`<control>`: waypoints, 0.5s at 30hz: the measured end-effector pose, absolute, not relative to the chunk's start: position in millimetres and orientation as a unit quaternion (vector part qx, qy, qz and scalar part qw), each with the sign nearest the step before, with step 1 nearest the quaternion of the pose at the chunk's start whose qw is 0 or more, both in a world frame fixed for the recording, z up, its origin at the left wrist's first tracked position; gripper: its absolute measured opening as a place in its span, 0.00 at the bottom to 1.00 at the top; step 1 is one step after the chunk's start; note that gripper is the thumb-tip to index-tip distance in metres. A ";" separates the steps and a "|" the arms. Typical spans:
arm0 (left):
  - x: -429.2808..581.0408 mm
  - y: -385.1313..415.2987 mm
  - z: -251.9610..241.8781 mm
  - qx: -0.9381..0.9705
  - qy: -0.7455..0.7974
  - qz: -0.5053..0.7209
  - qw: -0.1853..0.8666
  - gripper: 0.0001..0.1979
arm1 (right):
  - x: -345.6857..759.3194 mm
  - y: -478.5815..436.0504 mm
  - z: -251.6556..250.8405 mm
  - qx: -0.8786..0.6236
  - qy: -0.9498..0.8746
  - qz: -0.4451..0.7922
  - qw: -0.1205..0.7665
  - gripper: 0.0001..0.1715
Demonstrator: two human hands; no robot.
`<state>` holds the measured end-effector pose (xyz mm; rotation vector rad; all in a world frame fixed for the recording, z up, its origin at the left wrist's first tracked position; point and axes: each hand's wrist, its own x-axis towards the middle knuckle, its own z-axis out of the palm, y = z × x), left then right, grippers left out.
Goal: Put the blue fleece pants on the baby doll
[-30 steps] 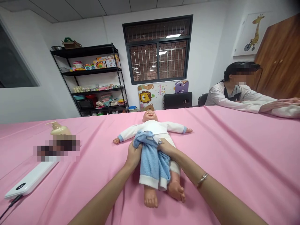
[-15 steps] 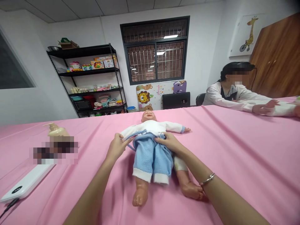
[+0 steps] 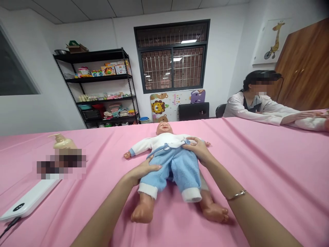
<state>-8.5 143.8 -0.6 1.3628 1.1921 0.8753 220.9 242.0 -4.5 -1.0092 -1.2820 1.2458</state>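
A baby doll (image 3: 164, 128) lies face up on the pink cloth, its head away from me. It wears a white top (image 3: 144, 144) with blue cuffs. Light blue trousers (image 3: 183, 168) with white cuffs lie over its lower body, a blue cord at the waist. My left hand (image 3: 145, 169) grips the side of the trousers near the thigh, thumb on top and other fingers partly hidden. At the waistband's right side, my right hand (image 3: 197, 150) pinches the fabric. One doll leg comes out of the left trouser cuff; the other leg (image 3: 212, 207) lies outside the trousers, to the right.
On the left of the pink cloth (image 3: 102, 151) stand a beige pump bottle (image 3: 63, 141) and a white device (image 3: 32, 199) with a cable. Another person (image 3: 249, 99) sits at the far right, hands on a white-clothed doll. A black shelf (image 3: 100, 79) stands behind.
My left hand has moved from the cord down to the trouser side. My right hand has shifted up and right along the waistband. The trouser legs have spread apart.
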 end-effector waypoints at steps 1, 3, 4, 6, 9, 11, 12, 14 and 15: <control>-11.5 144.0 1.2 0.585 0.506 0.356 0.524 0.41 | 222.2 241.5 -3.2 -0.400 -0.514 0.559 0.512 0.36; -13.6 143.8 5.2 0.605 0.536 0.331 0.487 0.39 | 222.2 236.5 1.1 -0.339 -0.502 0.629 0.487 0.32; -12.8 143.2 7.7 0.616 0.569 0.322 0.439 0.34 | 221.3 232.7 3.6 -0.308 -0.505 0.656 0.468 0.31; -8.2 141.0 14.0 0.618 0.649 0.333 0.293 0.24 | 218.6 224.4 8.5 -0.257 -0.517 0.687 0.440 0.30; 6.2 136.3 26.1 0.623 0.648 0.435 0.058 0.24 | 213.5 213.9 12.8 -0.212 -0.548 0.698 0.410 0.28; 19.0 134.1 34.0 0.683 0.571 0.456 -0.012 0.36 | 210.1 209.7 13.2 -0.187 -0.581 0.695 0.379 0.27; 25.4 133.6 37.1 0.722 0.542 0.430 -0.027 0.39 | 209.0 208.6 12.8 -0.173 -0.599 0.693 0.362 0.28; 36.1 133.2 41.4 0.781 0.525 0.336 -0.045 0.36 | 208.8 209.0 10.9 -0.176 -0.637 0.668 0.340 0.27; 40.2 133.0 42.6 0.797 0.530 0.285 -0.053 0.29 | 210.0 210.2 9.3 -0.216 -0.661 0.630 0.344 0.26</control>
